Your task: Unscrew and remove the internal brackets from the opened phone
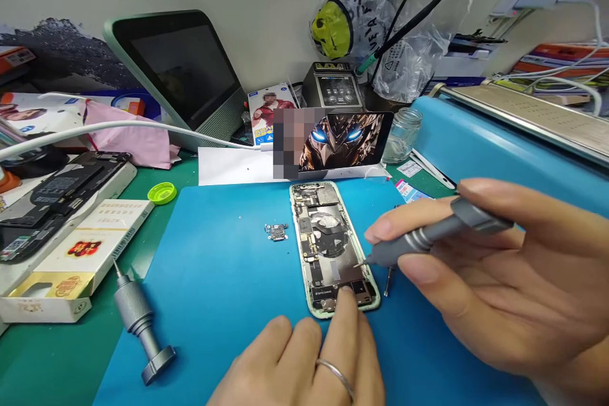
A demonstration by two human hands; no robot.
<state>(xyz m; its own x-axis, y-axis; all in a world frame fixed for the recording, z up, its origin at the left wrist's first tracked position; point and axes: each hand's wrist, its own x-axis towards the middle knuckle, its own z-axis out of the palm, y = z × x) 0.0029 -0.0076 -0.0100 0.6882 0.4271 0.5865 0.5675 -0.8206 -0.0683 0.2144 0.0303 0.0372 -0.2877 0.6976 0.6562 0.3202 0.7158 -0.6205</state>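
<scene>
An opened phone (339,266) with its circuit boards and metal inner plate bare lies on the blue mat. My left hand (309,361), with a ring on one finger, rests at the phone's lower end. One fingertip presses on the black part there, while other fingers are curled. My right hand (495,285) grips a grey precision screwdriver (404,244) between thumb and fingers. The driver's thin tip points left, at the right side of the inner plate; whether it touches cannot be made out. Left of the phone lies a small circuit board piece (276,232).
Another grey screwdriver (137,317) lies at left, beside a white box (90,241) and a phone part (42,203). A lit phone (352,139) leans behind the mat (214,266). A glass jar (403,133) stands right of it. A small metal bit (388,282) lies beside the opened phone.
</scene>
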